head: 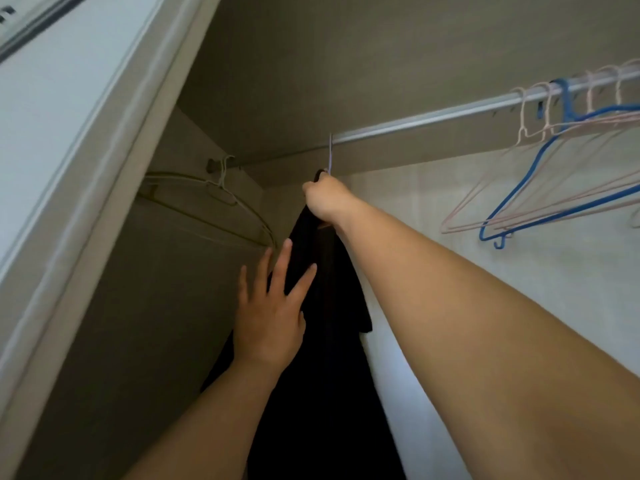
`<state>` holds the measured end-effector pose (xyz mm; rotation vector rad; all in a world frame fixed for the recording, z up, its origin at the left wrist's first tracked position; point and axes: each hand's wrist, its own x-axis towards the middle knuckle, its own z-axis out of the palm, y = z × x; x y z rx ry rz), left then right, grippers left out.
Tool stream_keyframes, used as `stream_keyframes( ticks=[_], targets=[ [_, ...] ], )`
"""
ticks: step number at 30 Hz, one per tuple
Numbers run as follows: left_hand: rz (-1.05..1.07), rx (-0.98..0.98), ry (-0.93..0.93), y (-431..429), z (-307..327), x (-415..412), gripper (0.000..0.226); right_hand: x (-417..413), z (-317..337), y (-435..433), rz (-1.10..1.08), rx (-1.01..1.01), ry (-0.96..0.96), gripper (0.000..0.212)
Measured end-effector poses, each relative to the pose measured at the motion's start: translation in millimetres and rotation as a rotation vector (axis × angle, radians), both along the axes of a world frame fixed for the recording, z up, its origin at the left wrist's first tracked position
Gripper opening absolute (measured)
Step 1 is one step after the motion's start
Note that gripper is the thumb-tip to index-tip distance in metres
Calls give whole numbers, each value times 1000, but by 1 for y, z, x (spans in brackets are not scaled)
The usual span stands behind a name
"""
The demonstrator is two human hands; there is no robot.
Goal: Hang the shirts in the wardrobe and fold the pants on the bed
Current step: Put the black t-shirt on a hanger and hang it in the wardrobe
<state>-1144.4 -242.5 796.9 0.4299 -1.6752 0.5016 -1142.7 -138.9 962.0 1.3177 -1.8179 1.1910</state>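
Black fabric shirt (pixel 322 341) hangs long-axis down below your right grip (pixel 323 197), which pinches the thin pale wire hanger (pixel 330 155) at its neck. Hook points straight up, tip at the silver wardrobe rod (pixel 433 117); seated or not, can't tell. Left grip (pixel 270 317) spread flat on the shirt, lower.

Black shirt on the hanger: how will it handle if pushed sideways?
Probably floppy: the black shirt hangs in loose folds under the right hand. It would likely swing, since the hanger meets the rod by one thin hook.
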Motion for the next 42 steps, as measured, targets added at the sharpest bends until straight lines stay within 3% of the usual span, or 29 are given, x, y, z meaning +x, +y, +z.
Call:
stream_keyframes(
  ticks=[4, 8, 19, 25, 33, 42],
  targets=[
    [95, 186, 46, -19, -9, 0, 67, 3, -1, -27, 63, 27, -20, 43],
    [31, 374, 125, -26, -10, 2, 61, 1, -6, -51, 105, 41, -30, 48],
    [285, 228, -51, -44, -31, 6, 85, -9, -18, -73, 268, 145, -132, 74],
    [451, 119, -237, -40, -49, 8, 65, -30, -48, -70, 399, 172, -174, 60],
    [530, 131, -452, -26, -92, 22, 59, -82, -135, -55, 399, 213, -216, 51],
    [463, 158, -540, 12, -179, 40, 58, -117, -320, 14, 123, 300, -297, 56]
  ],
)
